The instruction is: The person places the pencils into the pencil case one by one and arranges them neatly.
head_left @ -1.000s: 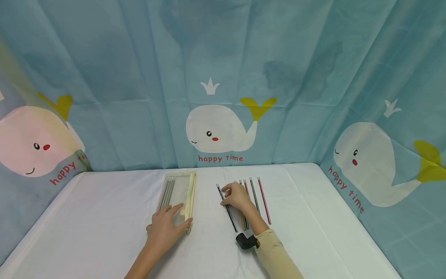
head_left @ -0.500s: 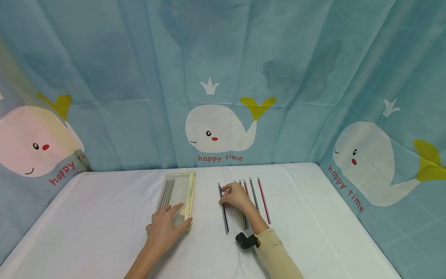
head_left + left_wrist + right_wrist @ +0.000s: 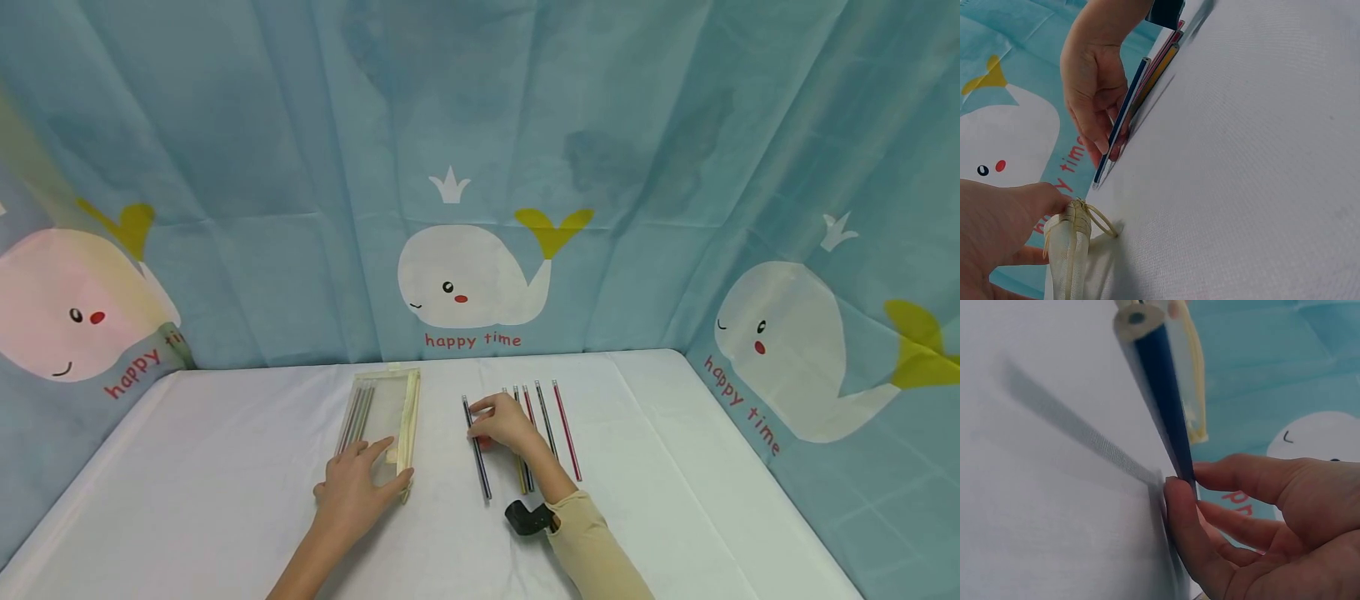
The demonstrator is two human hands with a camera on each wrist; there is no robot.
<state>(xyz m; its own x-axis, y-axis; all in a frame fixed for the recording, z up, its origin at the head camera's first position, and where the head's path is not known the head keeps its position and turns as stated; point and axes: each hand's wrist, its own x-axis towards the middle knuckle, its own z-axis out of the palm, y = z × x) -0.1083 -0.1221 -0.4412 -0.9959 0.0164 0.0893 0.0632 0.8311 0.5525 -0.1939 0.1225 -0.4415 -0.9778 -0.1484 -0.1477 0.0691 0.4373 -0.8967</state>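
Note:
In the head view my right hand (image 3: 504, 421) pinches a dark blue pencil (image 3: 477, 462) between thumb and fingertips. The right wrist view shows this blue pencil (image 3: 1163, 394) slanting up from the fingertips, its flat unsharpened end toward the camera and its shadow on the cloth. My left hand (image 3: 362, 486) rests with spread fingers on the lower part of a mesh pencil pouch (image 3: 390, 396) with pale yellow zip edging. Several pencils (image 3: 357, 417) lie along the pouch's left side, partly hidden by that hand. In the left wrist view, the thumb touches the pouch's zip end (image 3: 1075, 212).
Several more pencils lie to the right of the right hand, among them a red one (image 3: 567, 433) and a dark green one (image 3: 546, 417); the forearm partly covers some. A black device (image 3: 528, 517) sits at the right wrist. White cloth (image 3: 675, 500) covers the table; a blue whale-print curtain (image 3: 300, 283) stands behind.
The blue pencil's near end has swung left, and the right hand has shifted slightly left with it. My left hand and the pouch stay in place.

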